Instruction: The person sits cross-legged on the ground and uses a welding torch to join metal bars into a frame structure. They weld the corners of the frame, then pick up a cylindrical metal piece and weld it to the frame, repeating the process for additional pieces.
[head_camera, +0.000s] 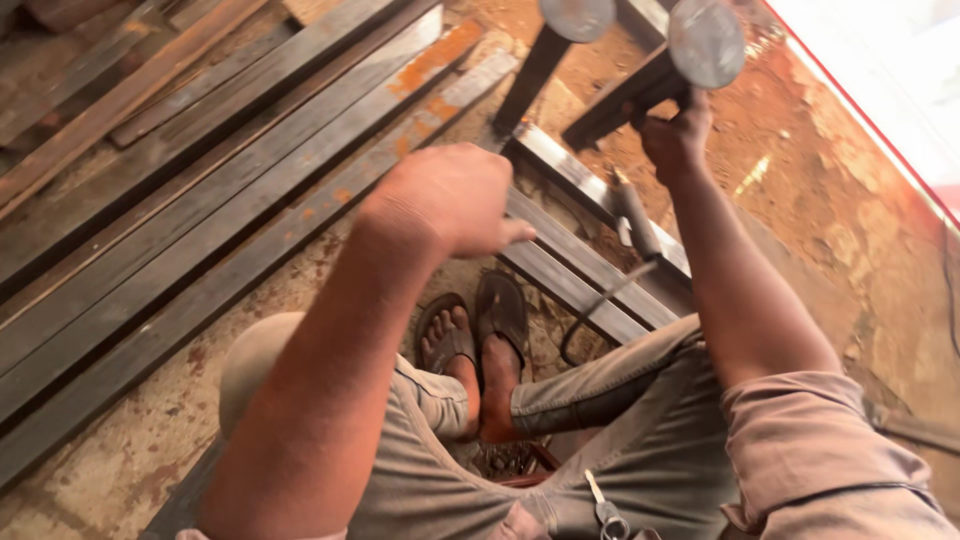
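the person sits low over the dirt floor (820, 170), feet in sandals (478, 322), working on a steel frame (590, 215) that lies just ahead of the knees. it looks like a holding step: the right hand (676, 135) steadies a dark bar (625, 100) standing up from the frame, grip closed tight around it. the left hand (448, 200) hangs above the frame in a loose fist, and whether it has hold of anything cannot be told. a tool handle (636, 215) with its cable rests on the frame beside the right forearm. any next move would call for keeping that bar still. long steel strips (200, 230) lie to the left.
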